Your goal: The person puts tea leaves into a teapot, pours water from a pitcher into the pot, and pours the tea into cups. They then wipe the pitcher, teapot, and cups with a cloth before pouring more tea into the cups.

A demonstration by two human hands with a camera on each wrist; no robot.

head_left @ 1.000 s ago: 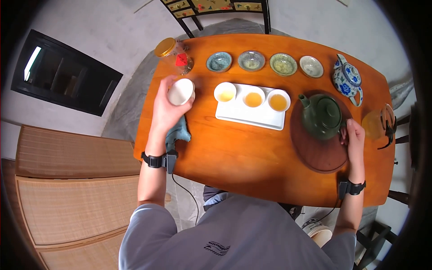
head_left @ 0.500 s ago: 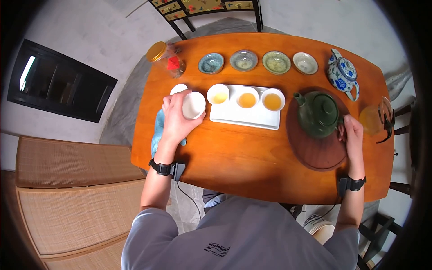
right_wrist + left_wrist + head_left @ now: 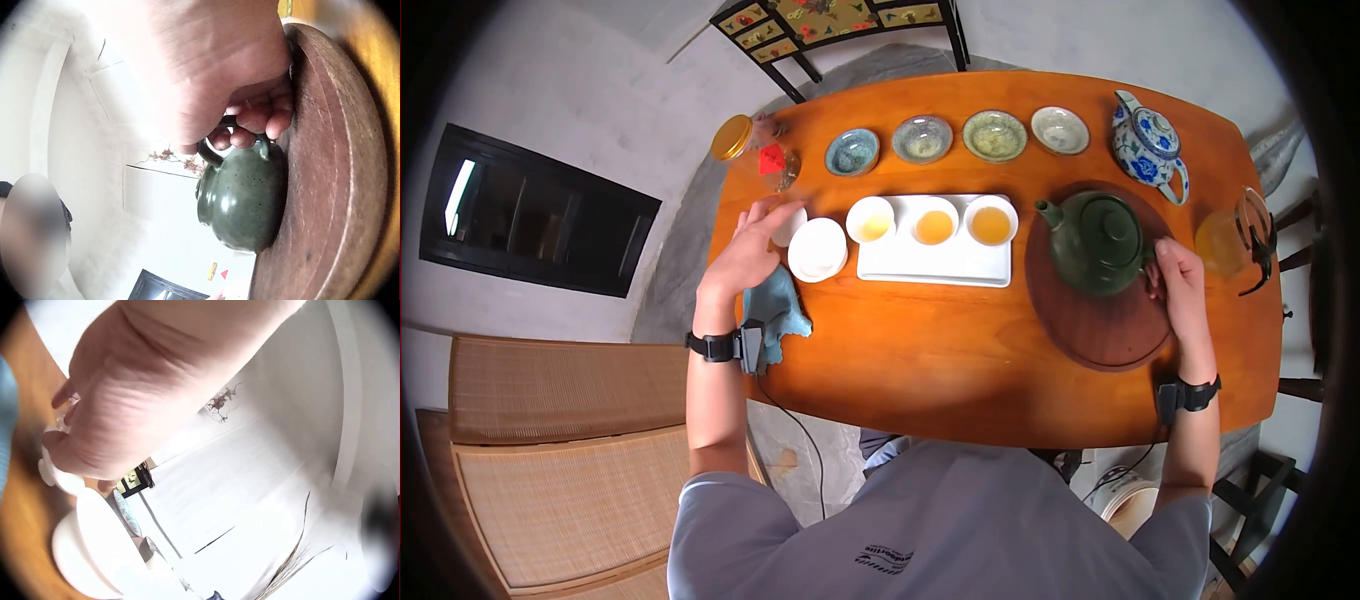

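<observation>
My left hand point(image 3: 745, 250) reaches over a small white cup point(image 3: 790, 228), its fingers extended across the far side. In the left wrist view the thumb overlaps that cup's side. Close by stands another white cup point(image 3: 817, 250), larger in the left wrist view, with no hand on it. Three white cups of amber tea, the left one point(image 3: 871, 220) paler, line the back of a white rectangular tray point(image 3: 935, 265). My right hand point(image 3: 1182, 285) grips the handle of a dark green teapot point(image 3: 1097, 245), fingers curled round it. The teapot sits on a round wooden board point(image 3: 1100, 335).
A blue cloth point(image 3: 775, 310) lies under the left wrist. Behind stand a gold-lidded jar point(image 3: 775, 165), several small bowls, one of them blue point(image 3: 852, 152), and a blue-and-white teapot point(image 3: 1150, 145). A glass pitcher of tea point(image 3: 1225, 245) stands right of the right hand.
My left hand has set the white cup down left of the tray, let go, and moved left to the other white cup. My right hand keeps its grip on the teapot handle.
</observation>
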